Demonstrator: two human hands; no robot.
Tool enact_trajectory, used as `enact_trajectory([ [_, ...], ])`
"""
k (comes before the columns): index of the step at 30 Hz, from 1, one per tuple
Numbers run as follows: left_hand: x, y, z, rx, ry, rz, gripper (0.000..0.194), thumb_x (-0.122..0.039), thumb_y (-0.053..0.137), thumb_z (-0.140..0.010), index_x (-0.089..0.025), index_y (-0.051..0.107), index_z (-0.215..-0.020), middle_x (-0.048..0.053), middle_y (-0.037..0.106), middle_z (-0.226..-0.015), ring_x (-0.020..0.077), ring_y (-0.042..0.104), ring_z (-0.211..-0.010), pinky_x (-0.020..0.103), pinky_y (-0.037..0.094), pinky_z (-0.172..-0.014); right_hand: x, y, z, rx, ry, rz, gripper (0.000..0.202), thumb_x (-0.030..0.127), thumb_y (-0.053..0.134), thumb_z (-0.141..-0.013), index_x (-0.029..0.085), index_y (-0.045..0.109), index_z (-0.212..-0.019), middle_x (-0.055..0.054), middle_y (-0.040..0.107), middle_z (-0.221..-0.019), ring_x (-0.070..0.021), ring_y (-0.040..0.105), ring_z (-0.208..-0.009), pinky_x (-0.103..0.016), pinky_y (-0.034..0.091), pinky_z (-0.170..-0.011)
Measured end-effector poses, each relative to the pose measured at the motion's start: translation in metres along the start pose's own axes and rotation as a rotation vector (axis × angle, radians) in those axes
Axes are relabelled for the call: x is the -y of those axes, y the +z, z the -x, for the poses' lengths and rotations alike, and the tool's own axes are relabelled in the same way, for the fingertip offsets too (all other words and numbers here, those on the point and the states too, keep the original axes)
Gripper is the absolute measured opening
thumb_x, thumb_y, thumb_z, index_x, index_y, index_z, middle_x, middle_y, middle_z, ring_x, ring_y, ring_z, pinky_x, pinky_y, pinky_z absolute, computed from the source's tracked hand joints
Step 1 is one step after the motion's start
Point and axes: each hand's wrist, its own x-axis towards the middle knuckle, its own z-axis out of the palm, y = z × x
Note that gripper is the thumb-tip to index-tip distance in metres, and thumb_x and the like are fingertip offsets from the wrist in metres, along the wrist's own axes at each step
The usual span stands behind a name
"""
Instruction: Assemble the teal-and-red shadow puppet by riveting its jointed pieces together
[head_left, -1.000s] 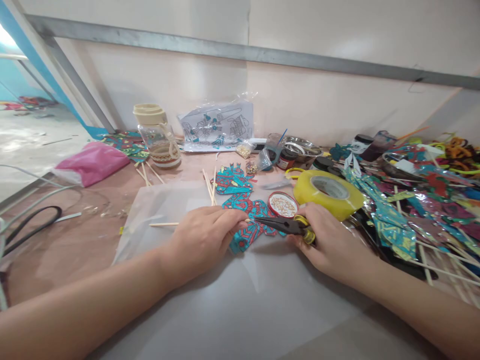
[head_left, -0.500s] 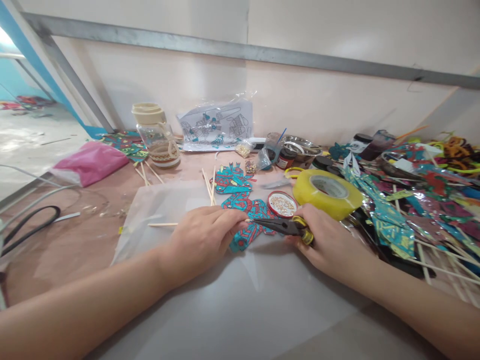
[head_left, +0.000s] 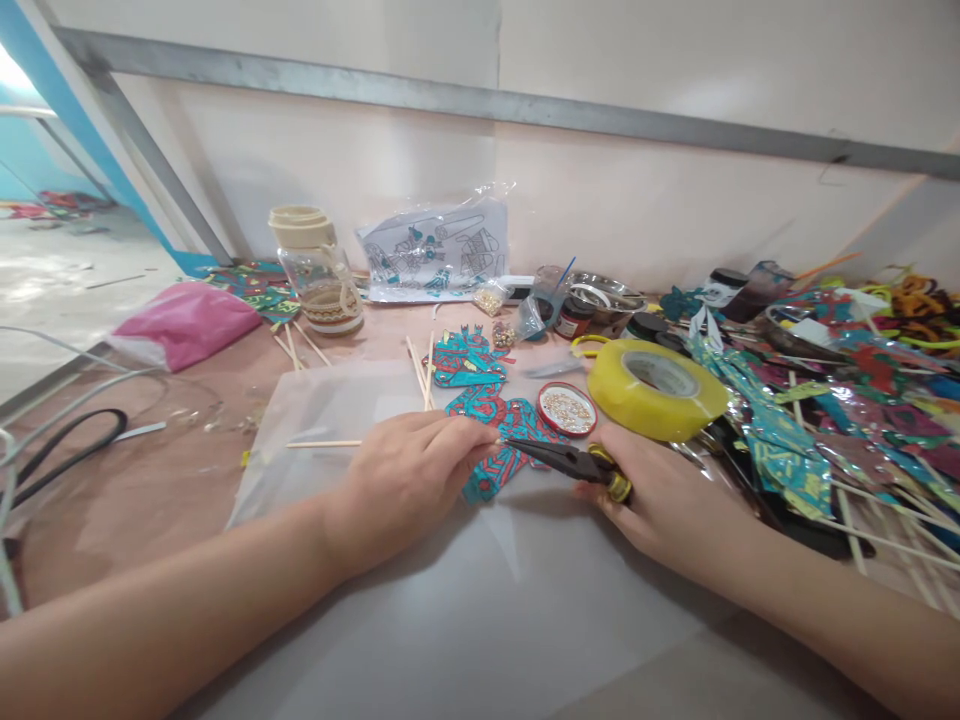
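My left hand (head_left: 409, 475) is closed around a thin wooden stick (head_left: 322, 444), whose long end sticks out to the left. The stick's other tip just shows past my fingertips. My right hand (head_left: 660, 495) grips long-nose pliers (head_left: 559, 457) with yellow-and-black handles. The pliers' jaws meet the stick's tip at my left thumb; whether they pinch it is too small to tell. Beneath lies a turquoise-and-red painted cut-out figure (head_left: 487, 485), partly hidden by my left hand. Behind the pliers sits a red-rimmed lid (head_left: 568, 409) holding tiny beads or fasteners.
A yellow tape roll (head_left: 656, 390) stands behind my right hand. Painted cut-outs on sticks (head_left: 787, 450) pile up at the right. Along the back are a bottle (head_left: 319, 275), a drawing sheet (head_left: 435, 250) and paint jars (head_left: 574, 317). A translucent sheet (head_left: 450, 620) covers the table front.
Both hands stay nearly in place with the stick and pliers. The long end of the stick reaches slightly farther left. The whole view has shifted a little.
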Motion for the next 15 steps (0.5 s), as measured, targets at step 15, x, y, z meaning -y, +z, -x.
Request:
enact_trajectory([
  [15, 0.006, -0.001, -0.005, 0.098, -0.105, 0.051, 0.026, -0.029, 0.036, -0.099, -0.019, 0.061, -0.098, 0.002, 0.072, -0.082, 0.0161, 0.068, -0.072, 0.027, 0.050, -0.066, 0.016, -0.010, 0.005, 0.113, -0.090, -0.172, 0.041, 0.042, 0.071, -0.077, 0.019, 0.056, -0.107, -0.012, 0.059, -0.111, -0.0287, 0.056, -0.107, -0.044, 0.049, -0.089],
])
